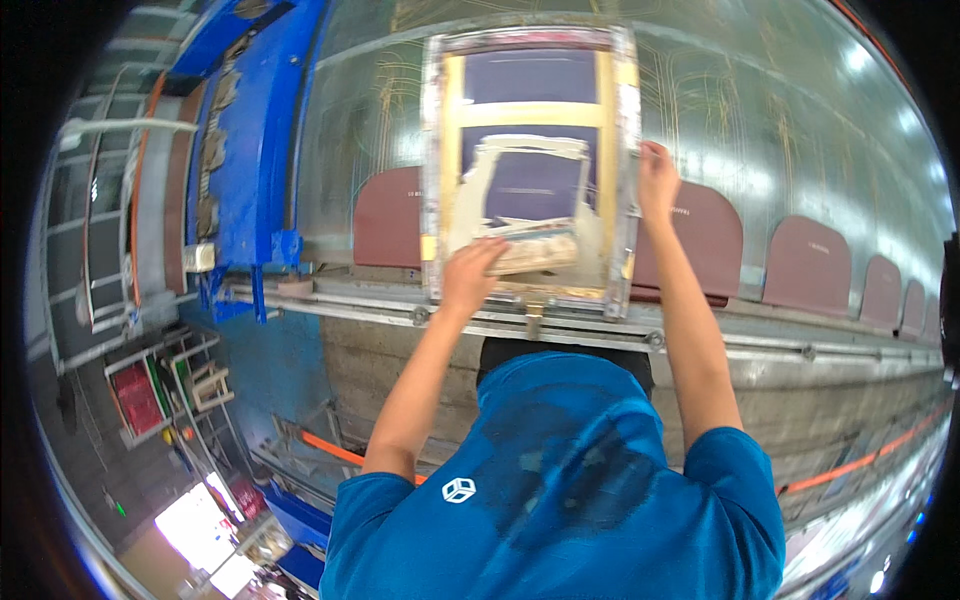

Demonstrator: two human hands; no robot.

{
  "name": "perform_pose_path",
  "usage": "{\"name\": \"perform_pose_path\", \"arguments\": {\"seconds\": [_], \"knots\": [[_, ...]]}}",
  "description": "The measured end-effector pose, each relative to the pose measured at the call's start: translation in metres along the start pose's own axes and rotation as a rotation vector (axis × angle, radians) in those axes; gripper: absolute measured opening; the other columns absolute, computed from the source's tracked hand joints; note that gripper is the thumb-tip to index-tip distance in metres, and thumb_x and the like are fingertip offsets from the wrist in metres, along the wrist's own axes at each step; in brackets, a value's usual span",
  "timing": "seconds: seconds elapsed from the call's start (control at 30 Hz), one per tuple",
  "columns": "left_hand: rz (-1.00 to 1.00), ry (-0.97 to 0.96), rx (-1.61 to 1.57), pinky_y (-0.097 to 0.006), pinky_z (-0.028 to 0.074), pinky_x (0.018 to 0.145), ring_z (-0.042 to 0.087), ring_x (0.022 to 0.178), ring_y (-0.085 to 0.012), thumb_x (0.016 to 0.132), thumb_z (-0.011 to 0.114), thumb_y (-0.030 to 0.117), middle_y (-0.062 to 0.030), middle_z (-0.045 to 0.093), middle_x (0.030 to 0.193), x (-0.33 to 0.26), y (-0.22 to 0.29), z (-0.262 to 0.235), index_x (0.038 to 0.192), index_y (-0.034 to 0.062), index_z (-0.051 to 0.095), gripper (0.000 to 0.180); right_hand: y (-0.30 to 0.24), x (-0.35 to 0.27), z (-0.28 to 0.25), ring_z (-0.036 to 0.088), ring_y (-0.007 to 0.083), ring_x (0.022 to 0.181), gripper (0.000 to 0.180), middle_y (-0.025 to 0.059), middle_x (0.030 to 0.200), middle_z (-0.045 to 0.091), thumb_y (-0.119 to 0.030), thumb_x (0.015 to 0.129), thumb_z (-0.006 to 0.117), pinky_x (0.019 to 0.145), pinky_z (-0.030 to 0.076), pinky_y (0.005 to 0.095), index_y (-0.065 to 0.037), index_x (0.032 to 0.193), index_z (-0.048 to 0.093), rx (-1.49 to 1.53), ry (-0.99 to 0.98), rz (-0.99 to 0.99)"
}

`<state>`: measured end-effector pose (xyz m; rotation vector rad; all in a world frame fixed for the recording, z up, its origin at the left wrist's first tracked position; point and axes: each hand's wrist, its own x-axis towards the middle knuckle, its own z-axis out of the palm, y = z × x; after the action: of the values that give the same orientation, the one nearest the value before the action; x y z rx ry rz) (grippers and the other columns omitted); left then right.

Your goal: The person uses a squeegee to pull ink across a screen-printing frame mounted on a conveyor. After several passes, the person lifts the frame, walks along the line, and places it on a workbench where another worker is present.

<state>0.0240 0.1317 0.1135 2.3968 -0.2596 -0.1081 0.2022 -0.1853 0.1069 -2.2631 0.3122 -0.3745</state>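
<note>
Frame (432, 150): scuffed metal. Squeegee (537, 250): rough, caked. Table (345, 130): smooth, glossy. Shirt (700, 520): matt cloth.

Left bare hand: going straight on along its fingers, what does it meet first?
The left bare hand would first meet the long, stained beige block, which it already seems to grip; depth is unclear.
</note>
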Motion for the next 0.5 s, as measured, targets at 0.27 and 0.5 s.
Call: {"name": "perform_pose_path", "arguments": {"seconds": [0.27,0.5], "knots": [[-0.300,0.051,0.273,-0.041,0.045,0.105,0.059,0.124,-0.0295,0.064,0.069,-0.008,-0.0069,0.066,0.129,-0.076,0.013,-0.164,0.127,0.0127,0.067,0.066,-0.150,-0.057,0.118,0.063,0.0379,0.068,0.018,0.0213,0.076,0.066,-0.021,0.098,0.060,0.063,0.049,0.0449,-0.006,0.105,0.067,0.461,-0.262,0.040],[-0.224,0.078,0.368,-0.040,0.046,0.101,0.061,0.121,-0.0292,0.064,0.065,-0.011,-0.0089,0.068,0.126,-0.089,0.009,-0.174,0.122,0.0103,0.070,0.062,-0.162,-0.059,0.116,0.053,0.0321,0.052,0.017,0.0191,0.059,0.056,-0.019,0.099,0.058,0.056,0.040,0.0437,-0.005,0.106,0.066,0.426,-0.332,0.118]]}}
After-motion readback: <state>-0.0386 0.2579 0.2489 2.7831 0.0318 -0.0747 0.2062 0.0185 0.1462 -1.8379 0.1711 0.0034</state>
